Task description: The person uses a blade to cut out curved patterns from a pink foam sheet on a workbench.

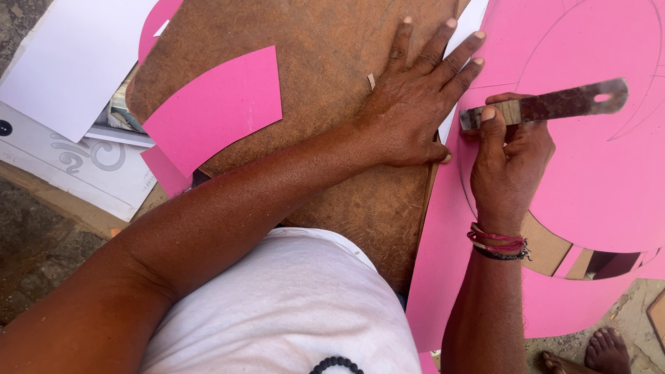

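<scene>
Gripping a metal blade (554, 104), right hand (509, 163) meets pink sheet (596, 187) edge.

Matt pink card sheet (596, 173), rusty tarnished metal blade (554, 104), rough brown fibreboard (325, 76).

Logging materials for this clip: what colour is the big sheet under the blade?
Pink: the sheet under the blade in the right hand, head view.
</scene>
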